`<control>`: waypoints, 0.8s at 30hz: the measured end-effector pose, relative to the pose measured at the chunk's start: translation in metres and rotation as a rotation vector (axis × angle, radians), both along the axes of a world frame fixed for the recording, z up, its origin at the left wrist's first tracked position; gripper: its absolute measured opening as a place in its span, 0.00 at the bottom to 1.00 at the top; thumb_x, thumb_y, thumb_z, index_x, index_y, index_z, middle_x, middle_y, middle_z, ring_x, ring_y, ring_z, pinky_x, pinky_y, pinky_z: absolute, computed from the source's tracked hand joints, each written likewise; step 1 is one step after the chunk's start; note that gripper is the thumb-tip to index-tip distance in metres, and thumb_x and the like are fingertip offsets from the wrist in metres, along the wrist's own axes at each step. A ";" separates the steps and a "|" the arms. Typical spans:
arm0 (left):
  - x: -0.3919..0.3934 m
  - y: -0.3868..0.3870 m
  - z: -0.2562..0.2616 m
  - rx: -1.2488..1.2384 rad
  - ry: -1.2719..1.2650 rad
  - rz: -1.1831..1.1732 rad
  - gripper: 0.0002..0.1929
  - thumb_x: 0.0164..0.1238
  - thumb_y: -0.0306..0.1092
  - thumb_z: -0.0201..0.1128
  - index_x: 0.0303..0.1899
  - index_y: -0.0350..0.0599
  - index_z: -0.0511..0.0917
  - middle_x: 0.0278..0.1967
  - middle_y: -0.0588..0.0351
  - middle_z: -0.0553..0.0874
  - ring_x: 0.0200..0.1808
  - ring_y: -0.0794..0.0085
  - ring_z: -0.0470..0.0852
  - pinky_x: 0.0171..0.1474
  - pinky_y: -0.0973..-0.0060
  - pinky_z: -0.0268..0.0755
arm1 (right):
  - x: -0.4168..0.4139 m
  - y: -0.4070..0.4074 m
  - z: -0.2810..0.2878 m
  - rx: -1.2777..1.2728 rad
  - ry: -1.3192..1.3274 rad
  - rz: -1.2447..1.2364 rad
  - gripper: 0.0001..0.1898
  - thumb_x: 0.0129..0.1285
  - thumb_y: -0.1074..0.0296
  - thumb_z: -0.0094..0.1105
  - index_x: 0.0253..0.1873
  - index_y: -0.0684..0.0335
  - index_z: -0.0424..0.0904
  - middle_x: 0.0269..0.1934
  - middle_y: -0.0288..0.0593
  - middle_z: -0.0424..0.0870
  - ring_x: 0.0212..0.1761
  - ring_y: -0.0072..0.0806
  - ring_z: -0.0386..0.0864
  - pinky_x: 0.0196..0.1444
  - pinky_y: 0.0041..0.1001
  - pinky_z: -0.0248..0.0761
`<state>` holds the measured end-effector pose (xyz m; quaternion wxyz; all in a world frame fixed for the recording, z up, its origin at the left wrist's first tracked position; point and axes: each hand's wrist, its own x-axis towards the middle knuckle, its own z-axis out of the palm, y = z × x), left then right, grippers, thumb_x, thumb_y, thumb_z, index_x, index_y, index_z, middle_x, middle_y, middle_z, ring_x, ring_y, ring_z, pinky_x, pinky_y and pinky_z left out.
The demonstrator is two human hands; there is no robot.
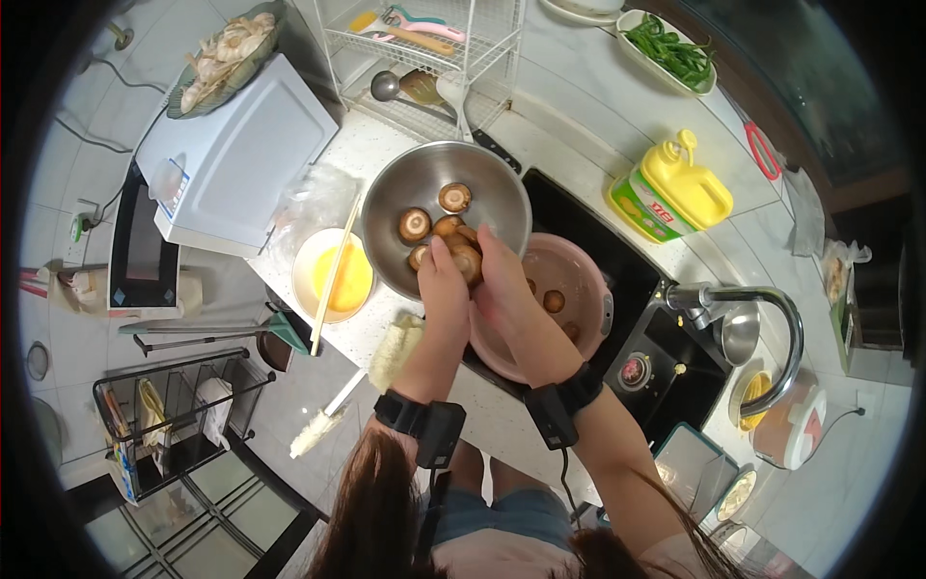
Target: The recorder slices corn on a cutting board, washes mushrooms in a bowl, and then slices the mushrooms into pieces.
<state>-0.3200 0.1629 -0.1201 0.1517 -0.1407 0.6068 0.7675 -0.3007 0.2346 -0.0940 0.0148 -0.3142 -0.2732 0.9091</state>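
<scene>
My left hand (446,282) and my right hand (503,279) are cupped together around several brown mushrooms (465,262). Both hands are over the near side of a stainless steel bowl (499,181). Inside that bowl, loose mushrooms lie with stems up, among them one mushroom (454,197) at the far side and another mushroom (414,224) at the left. Just right of my hands, a pink plastic basin (605,289) holds water and a few mushrooms (553,301). My right forearm passes over the basin and hides part of it.
Left of the steel bowl, a bowl of beaten egg (351,275) has chopsticks (335,275) across it. A black sink (665,362) with a curved chrome faucet (785,307) is at right. A yellow detergent jug (673,192) stands behind. A wire rack (427,94) holds utensils.
</scene>
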 end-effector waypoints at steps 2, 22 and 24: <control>-0.012 -0.010 -0.007 -0.071 0.001 -0.012 0.25 0.78 0.43 0.43 0.59 0.26 0.69 0.51 0.41 0.79 0.54 0.61 0.78 0.57 0.71 0.68 | -0.002 -0.001 0.001 0.027 0.015 -0.005 0.18 0.74 0.56 0.45 0.58 0.61 0.71 0.51 0.42 0.77 0.52 0.28 0.76 0.58 0.28 0.68; 0.078 0.073 -0.145 -0.957 0.421 -1.202 0.30 0.63 0.34 0.55 0.68 0.41 0.62 0.68 0.40 0.63 0.70 0.44 0.57 0.72 0.52 0.47 | 0.126 0.147 -0.185 2.159 -0.009 0.979 0.17 0.62 0.60 0.54 0.54 0.55 0.79 0.59 0.42 0.74 0.63 0.49 0.67 0.64 0.57 0.55; 0.080 0.074 -0.151 -0.929 0.377 -1.364 0.30 0.65 0.41 0.55 0.67 0.41 0.63 0.67 0.38 0.65 0.68 0.42 0.60 0.70 0.54 0.52 | 0.135 0.149 -0.185 2.063 -0.093 1.078 0.16 0.62 0.60 0.53 0.54 0.55 0.79 0.59 0.44 0.75 0.61 0.50 0.68 0.63 0.55 0.56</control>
